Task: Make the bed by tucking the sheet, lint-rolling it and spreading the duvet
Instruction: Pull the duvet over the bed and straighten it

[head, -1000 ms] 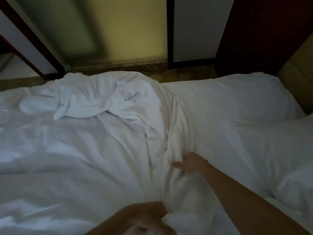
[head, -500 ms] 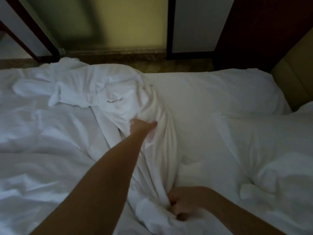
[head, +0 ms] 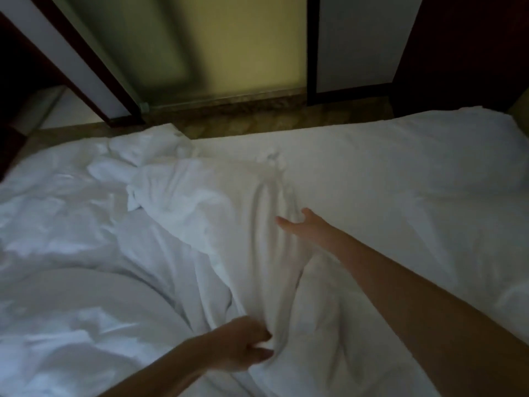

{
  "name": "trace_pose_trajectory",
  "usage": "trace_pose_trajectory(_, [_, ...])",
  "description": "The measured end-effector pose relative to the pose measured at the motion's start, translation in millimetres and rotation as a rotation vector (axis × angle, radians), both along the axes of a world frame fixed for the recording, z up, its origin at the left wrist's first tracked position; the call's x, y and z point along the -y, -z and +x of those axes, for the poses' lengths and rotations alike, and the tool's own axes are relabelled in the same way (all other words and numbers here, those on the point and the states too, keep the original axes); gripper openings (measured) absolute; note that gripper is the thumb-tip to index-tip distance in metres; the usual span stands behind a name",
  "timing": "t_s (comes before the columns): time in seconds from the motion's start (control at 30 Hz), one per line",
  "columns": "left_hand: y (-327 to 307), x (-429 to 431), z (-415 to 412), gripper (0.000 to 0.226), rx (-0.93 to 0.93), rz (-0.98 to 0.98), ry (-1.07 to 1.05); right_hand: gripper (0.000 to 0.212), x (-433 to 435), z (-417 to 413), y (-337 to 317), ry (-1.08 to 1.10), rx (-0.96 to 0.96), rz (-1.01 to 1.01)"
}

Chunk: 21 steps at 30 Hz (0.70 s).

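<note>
A crumpled white duvet (head: 94,230) covers the left half of the bed and bunches into a long ridge of folds down the middle. The white sheet (head: 400,190) lies fairly smooth on the right half. My left hand (head: 246,345) is at the near end of the ridge, its fingers pinched on a fold of the duvet. My right hand (head: 300,224) is stretched out over the far part of the ridge, thumb and fingers apart, holding nothing. The room is dim and the picture is blurred.
Beyond the bed's far edge runs a strip of brown floor (head: 257,121) and a yellow wall (head: 243,44). A dark-framed door panel (head: 86,61) leans at the back left. Dark wooden furniture (head: 463,47) stands at the back right.
My left arm has pulled back from the far folds and now grips the near end of the ridge. My right hand has let go near me and reached out.
</note>
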<state>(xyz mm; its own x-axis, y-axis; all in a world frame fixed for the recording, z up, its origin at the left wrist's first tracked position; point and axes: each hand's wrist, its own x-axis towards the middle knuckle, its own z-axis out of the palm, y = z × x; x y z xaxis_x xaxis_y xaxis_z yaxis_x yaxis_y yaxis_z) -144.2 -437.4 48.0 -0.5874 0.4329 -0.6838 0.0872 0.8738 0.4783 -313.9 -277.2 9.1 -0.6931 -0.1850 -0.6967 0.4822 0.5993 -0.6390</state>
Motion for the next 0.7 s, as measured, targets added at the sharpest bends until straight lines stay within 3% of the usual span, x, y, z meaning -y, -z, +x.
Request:
trace_pose_trajectory(0.1, [-4.8, 11.1, 7.3, 0.047, 0.040, 0.060, -0.059, 0.086, 38.8, 30.8, 21.1, 0.016, 0.114, -0.082])
trace_pose_trajectory(0.23, [5.6, 31.1, -9.0, 0.027, 0.276, 0.026, -0.130, 0.051, 55.0, 66.3, 46.6, 0.039, -0.108, 0.041])
trace_pose_trajectory(0.3, [11.5, 44.3, -24.8, 0.009, 0.393, 0.213, -0.497, 0.051, 45.4, 69.5, 44.7, 0.125, -0.151, 0.077])
trace_pose_trajectory(0.33, [11.8, 49.6, -34.0, 0.008, 0.339, 0.339, -0.799, 0.054, 38.6, 69.5, 42.2, 0.150, -0.156, 0.082])
trace_pose_trajectory(0.4, [18.0, 53.2, -55.0, 0.026, -0.014, 0.400, -1.397, 0.056, 26.0, 71.8, 37.8, 0.197, -0.164, 0.070])
trace_pose_trajectory(0.47, [20.8, 39.3, -82.4, 0.052, -0.257, 0.316, -1.624, 0.057, 20.1, 78.6, 35.2, 0.219, -0.175, 0.051])
trace_pose_trajectory(0.57, [13.0, 2.9, -119.6, 0.093, -0.252, -0.078, -1.311, 0.053, 21.0, 98.5, 26.4, 0.198, -0.198, 0.057])
trace_pose_trajectory(0.7, [17.8, -38.7, -136.3, 0.119, -0.014, -0.382, -0.957, 0.052, 26.5, 136.1, 12.6, 0.068, -0.248, 0.121])
